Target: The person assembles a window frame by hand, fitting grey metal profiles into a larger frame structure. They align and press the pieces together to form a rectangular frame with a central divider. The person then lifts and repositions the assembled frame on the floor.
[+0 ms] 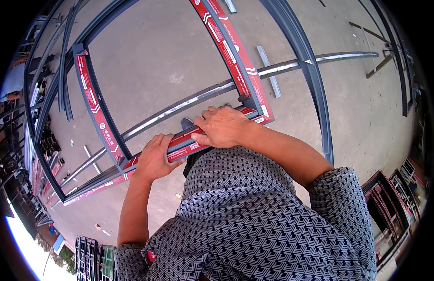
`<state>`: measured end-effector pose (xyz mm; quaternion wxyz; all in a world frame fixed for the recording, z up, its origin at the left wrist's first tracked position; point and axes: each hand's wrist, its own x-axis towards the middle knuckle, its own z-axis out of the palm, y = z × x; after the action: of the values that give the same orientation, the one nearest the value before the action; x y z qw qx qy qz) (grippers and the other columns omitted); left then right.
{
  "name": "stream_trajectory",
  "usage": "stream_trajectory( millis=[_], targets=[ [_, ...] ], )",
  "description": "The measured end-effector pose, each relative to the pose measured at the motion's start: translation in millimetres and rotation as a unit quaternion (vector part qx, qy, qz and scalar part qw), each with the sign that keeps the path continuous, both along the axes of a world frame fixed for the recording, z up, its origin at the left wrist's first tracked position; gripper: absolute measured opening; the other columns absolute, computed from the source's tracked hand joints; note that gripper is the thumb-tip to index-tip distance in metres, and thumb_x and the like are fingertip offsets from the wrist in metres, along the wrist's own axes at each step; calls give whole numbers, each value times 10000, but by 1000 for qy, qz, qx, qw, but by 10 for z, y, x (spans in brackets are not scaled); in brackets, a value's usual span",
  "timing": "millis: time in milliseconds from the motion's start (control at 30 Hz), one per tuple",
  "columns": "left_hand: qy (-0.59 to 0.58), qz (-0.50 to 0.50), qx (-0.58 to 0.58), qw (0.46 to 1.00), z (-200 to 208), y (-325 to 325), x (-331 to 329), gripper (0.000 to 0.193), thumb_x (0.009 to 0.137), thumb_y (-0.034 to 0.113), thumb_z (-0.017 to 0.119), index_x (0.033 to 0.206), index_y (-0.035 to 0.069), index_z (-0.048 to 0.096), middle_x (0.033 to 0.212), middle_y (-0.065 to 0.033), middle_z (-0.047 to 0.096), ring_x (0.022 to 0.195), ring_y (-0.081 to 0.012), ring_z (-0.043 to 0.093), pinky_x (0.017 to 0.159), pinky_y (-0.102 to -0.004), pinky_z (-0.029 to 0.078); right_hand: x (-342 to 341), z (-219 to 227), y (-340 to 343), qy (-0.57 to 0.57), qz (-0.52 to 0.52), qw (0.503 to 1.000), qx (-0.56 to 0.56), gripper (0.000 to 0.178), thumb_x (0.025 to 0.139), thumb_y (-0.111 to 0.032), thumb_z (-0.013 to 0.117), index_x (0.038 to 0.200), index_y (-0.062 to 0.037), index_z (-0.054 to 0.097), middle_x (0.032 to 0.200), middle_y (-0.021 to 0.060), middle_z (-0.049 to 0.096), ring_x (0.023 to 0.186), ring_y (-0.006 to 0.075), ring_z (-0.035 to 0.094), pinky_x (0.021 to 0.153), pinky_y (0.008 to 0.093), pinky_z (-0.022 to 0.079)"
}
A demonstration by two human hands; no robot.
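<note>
**Two-handed hold on the near edge of a frame**

From my distant post I view the frame (182,142) above the floor (151,56), its near edge before the person's waist; the left hand (154,157) lies across that edge, fingers together, thumb apart, though whether it pinches I cannot make out; the right hand (220,126), close to the near right corner, pinches the bar between bent fingers and thumb; a rail (193,99) runs beyond; for steadiness, I judge, both hands should load evenly, sparing the red film (228,51).
</note>
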<state>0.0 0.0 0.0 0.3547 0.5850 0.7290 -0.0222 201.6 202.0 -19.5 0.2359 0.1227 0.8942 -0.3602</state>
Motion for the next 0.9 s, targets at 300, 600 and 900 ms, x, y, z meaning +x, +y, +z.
stream_trajectory(
  millis=[300,600,900],
  targets=[
    [-36,-30,53,997,-121,34,-95,695,767,231,886,1358,27,584,1218,-208,680,1170,-445,665,1026,-497,539,4,-96,35,251,-56,962,92,657,1112,-549,511,1501,-27,606,1507,250,551,1486,392,468,1278,541,334],
    [-51,-13,18,998,-134,7,-82,696,748,175,881,1365,34,591,1267,-195,660,1212,-434,647,1073,-495,520,135,-276,-83,234,-81,961,123,740,1122,-610,438,1667,-111,476,1762,208,351,1674,380,242,1378,573,114],
    [-65,-28,21,997,-194,16,-124,717,737,154,882,1383,42,590,1268,-173,639,1195,-421,650,1063,-482,527,-290,302,1,364,-143,915,95,732,1109,-628,465,1661,-149,504,1765,181,363,1678,364,243,1364,607,124]
  ],
)
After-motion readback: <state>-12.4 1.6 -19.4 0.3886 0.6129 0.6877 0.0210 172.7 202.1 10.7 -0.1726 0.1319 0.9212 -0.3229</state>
